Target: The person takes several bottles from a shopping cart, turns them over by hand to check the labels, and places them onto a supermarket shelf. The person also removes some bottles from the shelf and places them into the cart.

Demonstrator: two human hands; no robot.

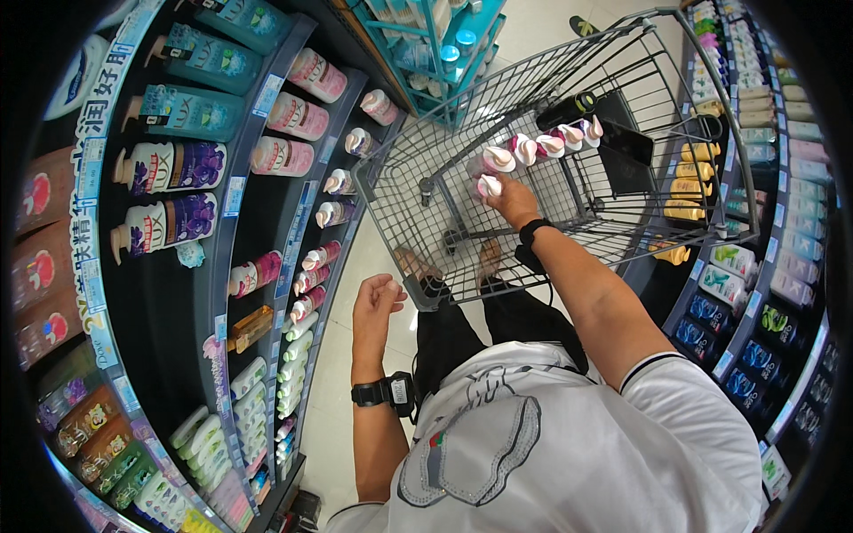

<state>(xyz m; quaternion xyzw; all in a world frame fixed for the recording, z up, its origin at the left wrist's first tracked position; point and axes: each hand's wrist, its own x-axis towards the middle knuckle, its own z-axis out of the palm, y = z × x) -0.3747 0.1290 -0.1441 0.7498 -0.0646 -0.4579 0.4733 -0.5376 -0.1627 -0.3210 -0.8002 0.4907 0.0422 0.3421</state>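
My right hand [516,205] reaches into a wire shopping cart [433,146] and grips the white pump top of a pump bottle [489,185]. Beyond it stands a row of similar pump bottles [524,149] with white tops and pink-purple bodies, seen from above. A dark bottle [566,110] lies behind that row. Outside the cart's near left corner, my left hand [377,305] hangs with its fingers loosely curled and nothing visible in them. It is close to the left shelf but touches none of the goods.
Left shelves hold white-and-purple LUX pump bottles [176,166], pink LUX bottles [292,114] and teal bottles [193,112]. A teal display rack [436,50] stands ahead. Yellow bottles [690,189] line the right shelves. A dark flat device [626,144] sits at the cart's far right end.
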